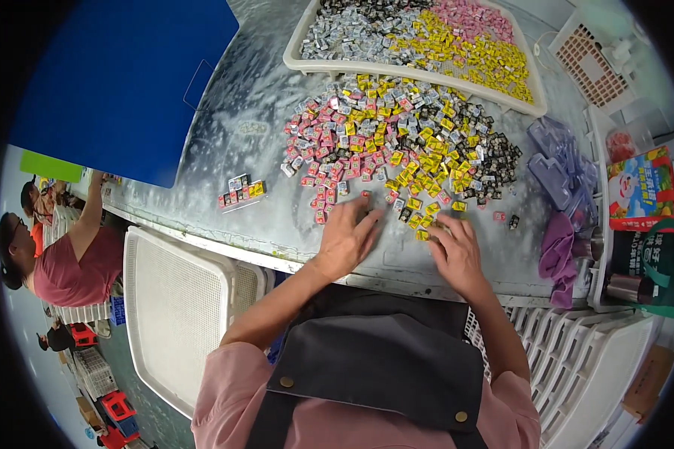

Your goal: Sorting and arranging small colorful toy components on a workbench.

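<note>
A loose heap of small printed blocks in pink, yellow, white and black lies on the grey table (269, 217). My left hand (343, 238) rests at the heap's near edge, fingers apart, its fingertips by a dark piece and some pink blocks (323, 200). To the right, my right hand (459, 253) has its fingers spread and curved beside a few yellow blocks (422, 234) at the front of the heap. Neither hand visibly grips a block. Left of the heap, a small group of blocks (240, 193) sits in neat rows next to a thin clear strip.
Behind the heap stands a white tray (419, 73) of sorted blocks. A large blue panel (120, 90) covers the far left. Purple plastic pieces (558, 165) and a purple cloth (557, 254) lie at right, near a red box (641, 188). White crates (577, 359) stand below; another person (75, 262) is at left.
</note>
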`<state>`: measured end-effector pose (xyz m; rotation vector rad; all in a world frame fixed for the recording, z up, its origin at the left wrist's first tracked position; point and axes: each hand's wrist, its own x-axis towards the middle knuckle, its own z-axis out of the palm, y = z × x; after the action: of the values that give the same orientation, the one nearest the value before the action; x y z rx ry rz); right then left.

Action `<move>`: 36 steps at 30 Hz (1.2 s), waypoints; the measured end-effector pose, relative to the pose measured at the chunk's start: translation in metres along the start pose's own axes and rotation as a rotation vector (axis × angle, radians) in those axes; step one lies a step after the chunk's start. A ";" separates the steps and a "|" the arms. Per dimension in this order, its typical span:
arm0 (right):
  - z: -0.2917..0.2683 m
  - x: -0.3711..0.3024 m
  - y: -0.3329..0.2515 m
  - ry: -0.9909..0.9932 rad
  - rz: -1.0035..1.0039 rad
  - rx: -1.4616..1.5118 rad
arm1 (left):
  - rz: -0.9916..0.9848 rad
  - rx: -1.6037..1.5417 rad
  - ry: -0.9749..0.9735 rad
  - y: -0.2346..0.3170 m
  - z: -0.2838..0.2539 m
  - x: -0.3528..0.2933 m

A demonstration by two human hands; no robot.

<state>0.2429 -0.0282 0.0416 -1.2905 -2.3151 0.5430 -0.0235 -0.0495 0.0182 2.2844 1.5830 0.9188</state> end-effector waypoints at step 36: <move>0.006 0.045 0.035 0.043 0.027 -0.068 | -0.004 0.064 0.022 -0.013 0.013 0.029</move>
<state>0.2423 0.0271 0.0260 -1.3530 -2.3021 0.4444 -0.0194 -0.0158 0.0121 2.3204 1.6483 0.9088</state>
